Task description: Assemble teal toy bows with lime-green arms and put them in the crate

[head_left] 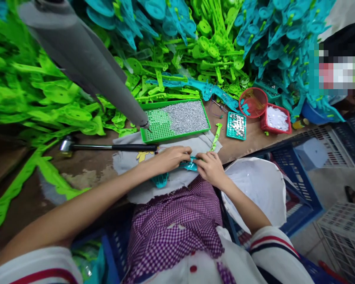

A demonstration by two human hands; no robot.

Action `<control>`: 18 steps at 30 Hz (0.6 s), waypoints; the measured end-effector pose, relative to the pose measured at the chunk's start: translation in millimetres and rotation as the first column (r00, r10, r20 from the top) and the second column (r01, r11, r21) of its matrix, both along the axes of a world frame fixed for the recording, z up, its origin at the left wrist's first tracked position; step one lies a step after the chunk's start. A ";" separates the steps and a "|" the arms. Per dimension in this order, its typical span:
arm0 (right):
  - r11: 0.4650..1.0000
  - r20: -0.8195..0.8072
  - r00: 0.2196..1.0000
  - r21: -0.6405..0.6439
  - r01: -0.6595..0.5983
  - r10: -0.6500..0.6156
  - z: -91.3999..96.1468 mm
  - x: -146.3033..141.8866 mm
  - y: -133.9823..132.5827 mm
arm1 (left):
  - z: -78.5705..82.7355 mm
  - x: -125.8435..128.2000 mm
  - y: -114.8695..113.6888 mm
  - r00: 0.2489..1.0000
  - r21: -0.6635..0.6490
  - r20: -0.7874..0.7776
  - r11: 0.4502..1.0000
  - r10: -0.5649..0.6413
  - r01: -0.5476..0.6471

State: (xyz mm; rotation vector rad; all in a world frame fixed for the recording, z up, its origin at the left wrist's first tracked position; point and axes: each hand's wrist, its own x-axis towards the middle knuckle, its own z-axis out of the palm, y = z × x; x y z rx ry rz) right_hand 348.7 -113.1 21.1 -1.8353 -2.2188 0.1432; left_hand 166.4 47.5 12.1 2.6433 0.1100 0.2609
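A teal plastic part (pixel 190 164) lies across a grey cloth (pixel 142 173) at the table's front edge, its wider end showing below my left wrist. My left hand (pixel 174 156) is closed over its middle, fingertips curled down around it. Close by, my right hand (pixel 211 167) pinches the part's right end between thumb and fingers. What lies beneath the fingertips is hidden. A small bright green strip (pixel 215 137) with dark dots sits just beyond my right hand. Behind my left hand rests a hammer (pixel 106 147) with a black grip.
A green perforated tray (pixel 156 128) of small metal pieces stands ahead, under a grey slanted tool (pixel 97 63). To the right are a teal tray (pixel 236 134) of round discs, and red baskets (pixel 276 128). Green and teal parts heap behind. A white-lined bin (pixel 257 185) stands beside my right arm.
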 end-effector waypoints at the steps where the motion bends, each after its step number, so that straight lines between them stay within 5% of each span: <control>1: 1.000 -0.018 1.000 0.000 -0.004 0.004 -1.5 0.7 -0.3 | -0.7 -0.8 -1.6 1.000 0.034 -0.012 0.999 0.005 -0.005; 6: 0.999 -0.272 0.962 0.049 0.009 0.005 0.5 4.6 -4.4 | -2.5 -8.5 -6.5 0.998 0.164 -0.023 0.985 0.059 -0.054; 10: 0.970 -0.539 0.842 0.186 0.157 -0.033 25.8 10.6 9.7 | -6.3 -18.6 -8.7 0.995 0.137 0.046 0.986 0.092 -0.097; 15: 0.940 -0.564 0.824 0.251 0.233 -0.054 63.1 34.3 96.2 | 6.5 -36.7 -19.5 0.981 0.099 0.167 0.988 0.097 -0.114; 18: 0.936 -0.296 0.901 0.058 0.347 -0.316 77.7 52.5 173.5 | 20.5 -62.2 -34.0 0.963 0.035 0.214 0.984 0.162 -0.173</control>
